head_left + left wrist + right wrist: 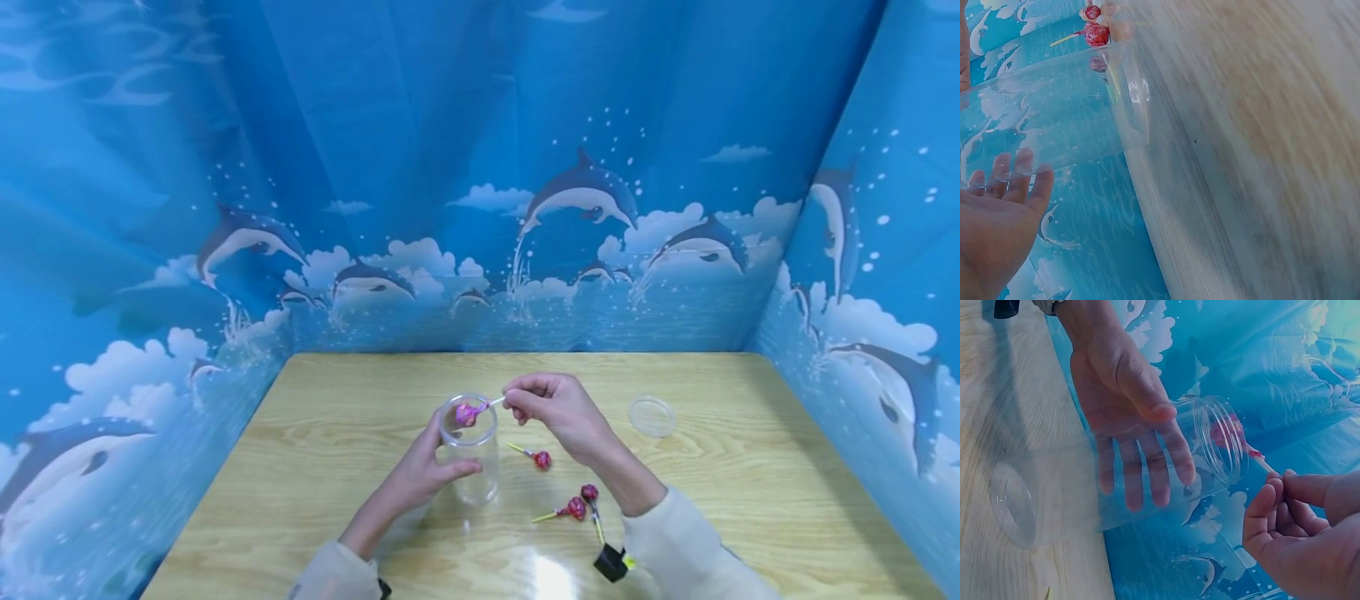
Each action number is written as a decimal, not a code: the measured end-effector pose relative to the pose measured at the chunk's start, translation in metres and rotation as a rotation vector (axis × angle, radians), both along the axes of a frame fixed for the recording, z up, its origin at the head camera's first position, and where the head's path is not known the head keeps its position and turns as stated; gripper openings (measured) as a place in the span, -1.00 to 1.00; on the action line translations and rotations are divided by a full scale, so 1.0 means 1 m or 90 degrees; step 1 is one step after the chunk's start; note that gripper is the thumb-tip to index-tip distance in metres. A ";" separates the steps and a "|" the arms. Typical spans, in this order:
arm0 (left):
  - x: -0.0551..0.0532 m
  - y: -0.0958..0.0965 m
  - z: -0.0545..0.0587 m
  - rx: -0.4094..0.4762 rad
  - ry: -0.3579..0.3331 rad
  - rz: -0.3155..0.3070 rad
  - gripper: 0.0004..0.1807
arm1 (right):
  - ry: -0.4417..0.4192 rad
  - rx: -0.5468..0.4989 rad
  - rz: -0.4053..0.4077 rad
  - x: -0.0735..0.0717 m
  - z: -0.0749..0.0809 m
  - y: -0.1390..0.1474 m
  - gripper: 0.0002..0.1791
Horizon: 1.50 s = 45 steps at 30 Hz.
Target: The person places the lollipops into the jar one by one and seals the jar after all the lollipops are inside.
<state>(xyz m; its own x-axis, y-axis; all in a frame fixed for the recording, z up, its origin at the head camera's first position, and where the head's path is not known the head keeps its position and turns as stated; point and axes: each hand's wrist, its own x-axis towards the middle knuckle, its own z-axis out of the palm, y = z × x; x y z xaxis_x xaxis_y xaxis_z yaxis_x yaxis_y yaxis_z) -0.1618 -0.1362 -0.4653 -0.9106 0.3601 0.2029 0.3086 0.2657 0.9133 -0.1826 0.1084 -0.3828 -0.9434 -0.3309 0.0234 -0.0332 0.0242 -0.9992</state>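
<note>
Pink lollipop (467, 414) in pinching right hand (558, 410), at mouth of jar (483, 488) in gripping left hand (422, 473).

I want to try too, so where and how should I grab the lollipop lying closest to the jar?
I'd pinch its thin yellow stick near the free end, from above on the side near the jar. The lollipop lies on the table with that end facing left, and its round head would likely be harder to grip.

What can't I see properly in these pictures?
Mouth of the jar: left wrist view, cut off by the left edge.
Gripped end of the white stick: right wrist view, hidden by fingers of the right hand.
Any writing on the loose lollipops: head view, too small.
</note>
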 end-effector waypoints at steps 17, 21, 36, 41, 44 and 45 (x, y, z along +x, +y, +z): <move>0.000 0.000 0.001 0.002 0.027 -0.020 -0.03 | 0.117 0.116 0.064 -0.001 0.009 -0.015 -0.72; 0.001 0.002 0.002 0.001 0.012 -0.011 -0.03 | 0.120 0.121 0.054 0.001 0.010 -0.005 -0.70; -0.001 -0.001 0.001 0.000 0.026 -0.024 -0.06 | 0.047 0.176 -0.059 0.016 -0.011 0.082 -0.65; -0.001 -0.001 0.001 -0.002 0.020 -0.025 -0.04 | 0.027 0.169 -0.084 0.020 -0.025 0.105 -0.63; -0.001 -0.001 0.001 -0.002 0.020 -0.027 -0.04 | 0.023 0.172 -0.101 0.021 -0.036 0.116 -0.66; -0.001 -0.001 0.001 -0.001 0.021 -0.028 -0.04 | 0.021 0.177 -0.106 0.021 -0.040 0.120 -0.66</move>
